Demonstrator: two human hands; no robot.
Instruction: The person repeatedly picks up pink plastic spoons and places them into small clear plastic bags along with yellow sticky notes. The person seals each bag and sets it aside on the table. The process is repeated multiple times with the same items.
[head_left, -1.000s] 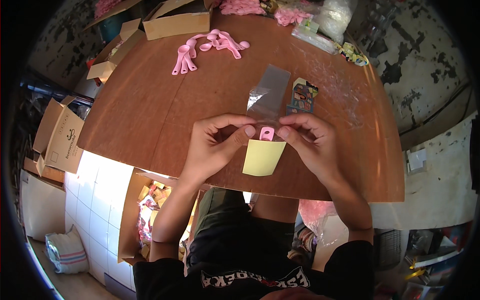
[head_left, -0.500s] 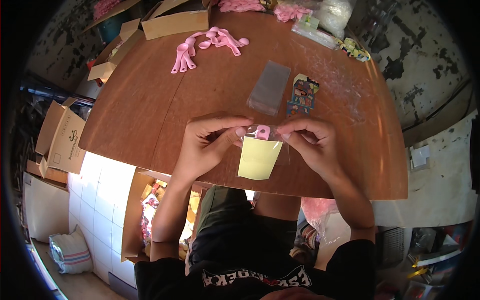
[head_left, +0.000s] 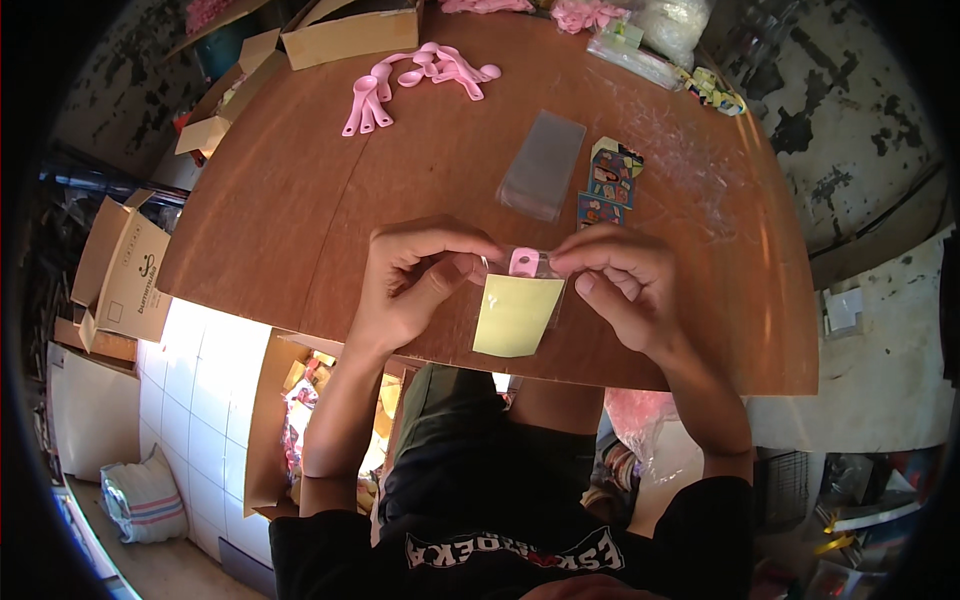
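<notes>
A clear plastic bag (head_left: 549,268) hangs between my hands near the table's front edge. Inside it sit a pale yellow card (head_left: 517,315) and a pink plastic piece with a holed end (head_left: 523,262), like the handle of a measuring spoon; the card hides the rest of it. My left hand (head_left: 410,285) has its fingertips at the bag's upper left corner, and my right hand (head_left: 630,285) pinches around the upper right corner. Just beyond are a stack of clear bags (head_left: 542,165) and printed cards (head_left: 612,172).
Pink spoons (head_left: 370,105) lie in a loose pile on the brown table (head_left: 270,220). An open cardboard box (head_left: 352,35) stands at the far left edge. Crinkled clear film (head_left: 690,165) covers part of the right side. Below the table's left edge stands a box of packets (head_left: 265,430).
My fingers have shifted slightly at the bag's top corners, with the right thumb now drawn away from the edge. The view has tilted a little; the bag stays in my hands.
</notes>
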